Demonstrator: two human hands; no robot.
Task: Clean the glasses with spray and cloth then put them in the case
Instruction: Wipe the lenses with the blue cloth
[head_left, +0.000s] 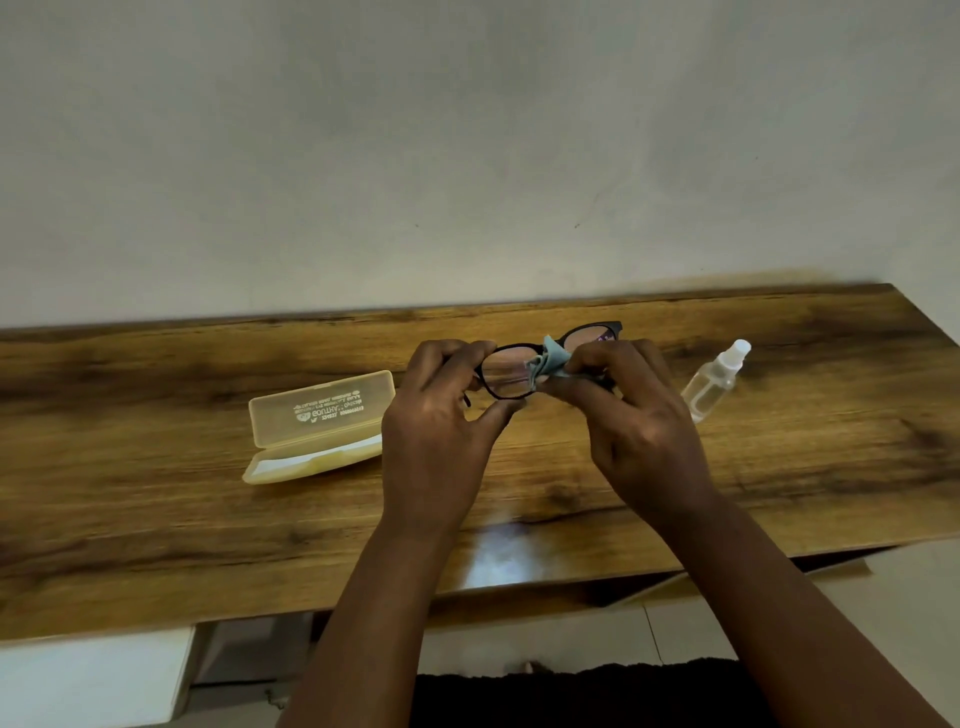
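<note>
Black-framed glasses (506, 371) are held up above the wooden table (156, 493), lenses facing me. My left hand (441, 415) grips the frame's left end. My right hand (628, 410) pinches a small light-blue cloth (545, 361) against the bridge and the inner edge of the left lens. The right lens pokes out above my right fingers. A pale yellow glasses case (317, 428) lies open on the table to the left, lid up, printed text on the lid. A small clear spray bottle (714, 382) with a white cap stands tilted to the right of my right hand.
A plain grey-white wall (467, 156) rises right behind the table's far edge. The table's near edge runs across below my forearms. A white cabinet or drawer front (88, 680) sits under the table at the lower left. Pale floor tiles show below.
</note>
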